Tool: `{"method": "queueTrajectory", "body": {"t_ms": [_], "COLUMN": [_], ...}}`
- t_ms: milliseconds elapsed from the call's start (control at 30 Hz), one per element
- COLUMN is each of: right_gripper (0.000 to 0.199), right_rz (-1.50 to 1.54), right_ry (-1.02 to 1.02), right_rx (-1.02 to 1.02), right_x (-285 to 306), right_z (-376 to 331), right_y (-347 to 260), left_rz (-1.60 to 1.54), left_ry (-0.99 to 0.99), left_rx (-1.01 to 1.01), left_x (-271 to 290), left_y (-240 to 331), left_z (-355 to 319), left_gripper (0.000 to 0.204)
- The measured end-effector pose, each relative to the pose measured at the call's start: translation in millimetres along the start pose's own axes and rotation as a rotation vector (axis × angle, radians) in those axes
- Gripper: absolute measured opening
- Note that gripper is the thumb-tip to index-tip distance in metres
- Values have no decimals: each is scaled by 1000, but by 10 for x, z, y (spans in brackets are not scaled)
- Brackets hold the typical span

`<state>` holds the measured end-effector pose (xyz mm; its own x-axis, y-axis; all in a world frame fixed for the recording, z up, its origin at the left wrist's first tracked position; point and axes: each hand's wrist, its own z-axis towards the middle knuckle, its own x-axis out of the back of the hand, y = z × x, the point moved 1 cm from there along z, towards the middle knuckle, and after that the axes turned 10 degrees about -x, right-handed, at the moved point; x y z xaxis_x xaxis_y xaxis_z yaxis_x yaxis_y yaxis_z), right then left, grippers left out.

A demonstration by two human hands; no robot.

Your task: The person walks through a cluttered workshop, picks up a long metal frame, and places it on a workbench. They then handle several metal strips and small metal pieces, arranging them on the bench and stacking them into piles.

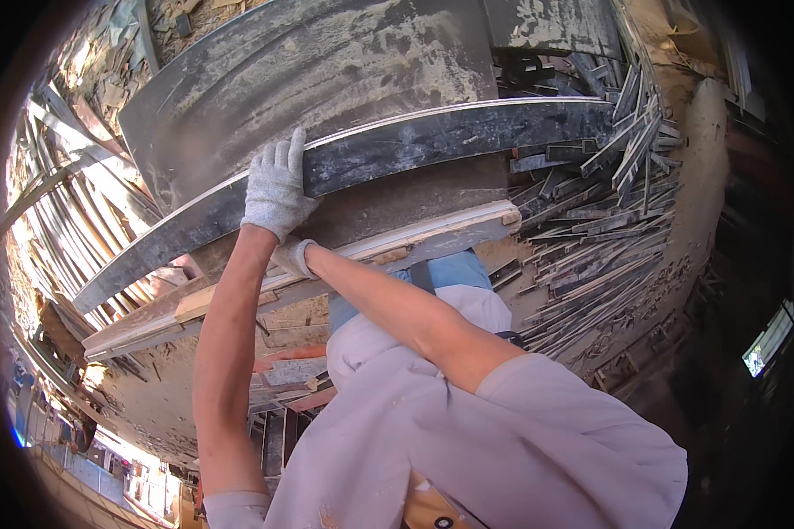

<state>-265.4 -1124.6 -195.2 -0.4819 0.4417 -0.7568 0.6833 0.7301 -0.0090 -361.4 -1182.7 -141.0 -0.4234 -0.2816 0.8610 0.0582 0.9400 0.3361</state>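
Observation:
A long dark plank (450,132) with a pale upper edge runs across in front of me, tilted on its side. My left hand (280,185), in a light grey knit glove, is on it left of its middle. The fingers reach over the pale edge, with the thumb on the near side. My right hand (293,257), gloved too, crosses under my left wrist close to the plank's lower side. Its fingers are hidden, so whether it grips the plank does not show.
A large dusty dark sheet (326,79) lies beyond the plank. Closer to me runs a pale-edged beam or board stack (388,249). Thin wooden strips (604,251) are heaped at the right, and more strips (84,220) at the left. Sandy ground (141,397) shows lower left.

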Motion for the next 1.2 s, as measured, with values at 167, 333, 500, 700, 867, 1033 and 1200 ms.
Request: {"method": "queueTrajectory", "body": {"t_ms": [167,333,500,700,867,1033,1200], "right_gripper": [53,54,72,77,96,84,87], "right_rz": [220,329,8,7,-202,-195,-182], "right_ry": [125,666,1998,1734,1685,1634,1570], "right_rx": [51,55,-240,406,189,318,371], "right_x": [989,2679,4092,4463,4368,4004,3226], "right_z": [-822,-3329,-5593,-5502,-5192,-5154,-4521], "right_y": [448,1194,2378,1503,1060,1171,1124], "left_rz": [-12,-7,-7,35,29,24,73], "left_ry": [71,67,62,84,235,150,128], "left_rx": [-35,-28,-18,-15,-100,-93,-69], "left_x": [-57,-28,9,-39,-33,-150,-92], "left_y": [-27,4,45,235,1126,1056,435], "left_z": [-45,-45,13,14,768,782,79], "left_gripper": [118,119,123,128,124,100,86]}}
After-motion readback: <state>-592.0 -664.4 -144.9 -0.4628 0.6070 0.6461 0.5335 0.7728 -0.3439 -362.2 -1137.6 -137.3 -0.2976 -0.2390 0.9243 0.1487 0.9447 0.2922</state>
